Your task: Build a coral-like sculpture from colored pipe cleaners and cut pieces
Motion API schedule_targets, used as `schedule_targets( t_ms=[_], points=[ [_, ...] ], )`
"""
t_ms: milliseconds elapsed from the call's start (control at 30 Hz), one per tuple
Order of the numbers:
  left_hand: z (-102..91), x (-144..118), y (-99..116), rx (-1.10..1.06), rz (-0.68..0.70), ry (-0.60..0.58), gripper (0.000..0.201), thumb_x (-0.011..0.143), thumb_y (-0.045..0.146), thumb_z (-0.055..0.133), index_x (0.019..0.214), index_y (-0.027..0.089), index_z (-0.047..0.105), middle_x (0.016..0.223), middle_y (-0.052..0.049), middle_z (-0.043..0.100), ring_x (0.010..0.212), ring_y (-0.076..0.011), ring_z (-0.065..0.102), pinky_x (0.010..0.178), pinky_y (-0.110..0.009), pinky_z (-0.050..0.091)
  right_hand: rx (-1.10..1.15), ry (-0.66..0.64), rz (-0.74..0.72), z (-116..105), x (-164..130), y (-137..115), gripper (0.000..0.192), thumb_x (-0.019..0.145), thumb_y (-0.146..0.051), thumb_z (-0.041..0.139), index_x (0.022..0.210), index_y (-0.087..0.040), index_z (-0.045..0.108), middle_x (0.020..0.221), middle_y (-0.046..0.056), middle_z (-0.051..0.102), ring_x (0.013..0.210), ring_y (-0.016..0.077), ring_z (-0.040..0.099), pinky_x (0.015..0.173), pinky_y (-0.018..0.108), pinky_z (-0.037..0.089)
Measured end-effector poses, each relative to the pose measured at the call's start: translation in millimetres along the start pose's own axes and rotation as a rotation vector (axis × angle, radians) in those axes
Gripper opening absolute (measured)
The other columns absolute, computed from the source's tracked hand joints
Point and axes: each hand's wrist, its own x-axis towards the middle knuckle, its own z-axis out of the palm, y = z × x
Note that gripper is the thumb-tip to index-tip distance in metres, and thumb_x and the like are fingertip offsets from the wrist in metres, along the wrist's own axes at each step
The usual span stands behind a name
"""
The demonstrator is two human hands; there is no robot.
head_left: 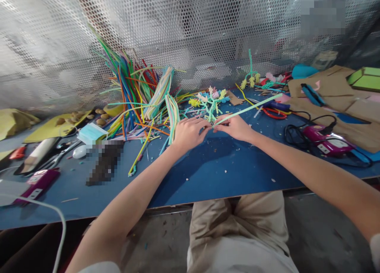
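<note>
A long light green pipe cleaner (253, 107) slants up to the right out of my right hand (236, 128), whose thumb and fingers pinch it close to its lower end. My left hand (190, 131) is closed too, its fingertips pressed together at that same end, though the grip itself is partly hidden. Just beyond both hands stands a branching pipe-cleaner piece (211, 103) with green stems and fluffy yellow, blue, pink and peach tips. Bundled pale pipe cleaners (172, 112) lie right beside my left hand.
Many coloured pipe cleaners (127, 90) lean against the perforated metal screen (190, 35). Scissors (62, 154), a face mask (92, 133) and a purple device (38, 184) lie left. Red-handled pliers (276, 112), a corded purple device (328, 140) and brown cardboard (323, 86) are right.
</note>
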Motion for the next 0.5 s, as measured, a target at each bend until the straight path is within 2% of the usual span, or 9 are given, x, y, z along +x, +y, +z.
schedule_targets(
  t_ms=[67, 133, 200, 267, 367, 500],
  points=[
    [-0.4, 1, 1, -0.071, -0.080, -0.033, 0.016, 0.101, 0.036, 0.064, 0.098, 0.028, 0.078, 0.098, 0.000, 0.080, 0.086, -0.0191, 0.072, 0.071, -0.032, 0.045, -0.262, 0.038, -0.126, -2, -2, -1, 0.024, 0.098, -0.040, 0.066, 0.089, -0.022, 0.080, 0.099, 0.007, 0.081, 0.091, 0.0236, 0.072, 0.084, 0.038, 0.049],
    [-0.3, 2, 2, -0.140, -0.169, -0.057, 0.013, 0.098, 0.036, 0.068, 0.096, 0.028, 0.078, 0.092, 0.002, 0.080, 0.077, -0.0174, 0.070, 0.066, -0.030, 0.044, -0.479, 0.059, -0.240, -5, -3, -4, 0.021, 0.100, -0.034, 0.063, 0.099, -0.023, 0.081, 0.098, 0.007, 0.081, 0.092, 0.0243, 0.071, 0.087, 0.039, 0.045],
    [0.7, 3, 2, -0.204, -0.228, -0.071, 0.014, 0.097, 0.038, 0.069, 0.095, 0.027, 0.078, 0.086, 0.002, 0.078, 0.070, -0.0160, 0.067, 0.062, -0.028, 0.042, -0.619, 0.058, -0.328, -7, -4, -8, 0.022, 0.101, -0.031, 0.060, 0.104, -0.024, 0.081, 0.096, 0.007, 0.081, 0.092, 0.0242, 0.070, 0.089, 0.040, 0.042],
    [3.1, 2, 1, -0.247, -0.236, -0.064, 0.016, 0.098, 0.039, 0.068, 0.095, 0.026, 0.078, 0.085, 0.002, 0.078, 0.067, -0.0147, 0.066, 0.061, -0.028, 0.043, -0.662, 0.061, -0.352, -9, -5, -12, 0.024, 0.102, -0.032, 0.059, 0.105, -0.024, 0.081, 0.095, 0.007, 0.081, 0.091, 0.0242, 0.070, 0.088, 0.040, 0.041],
    [8.1, 0, -1, -0.178, -0.128, 0.024, 0.018, 0.100, 0.038, 0.067, 0.098, 0.025, 0.078, 0.093, 0.000, 0.080, 0.074, -0.0152, 0.071, 0.068, -0.028, 0.047, -0.540, 0.119, -0.220, -7, -5, -15, 0.022, 0.098, -0.035, 0.063, 0.100, -0.023, 0.082, 0.095, 0.007, 0.081, 0.089, 0.0245, 0.070, 0.083, 0.039, 0.043],
    [12.6, -2, -7, -0.011, 0.078, 0.133, 0.021, 0.104, 0.039, 0.063, 0.111, 0.024, 0.076, 0.107, -0.004, 0.081, 0.098, -0.0186, 0.076, 0.081, -0.030, 0.051, -0.075, 0.122, 0.139, -2, -2, -13, 0.021, 0.087, -0.038, 0.073, 0.082, -0.019, 0.079, 0.074, 0.004, 0.074, 0.068, 0.0192, 0.064, 0.068, 0.034, 0.043]
  ],
)
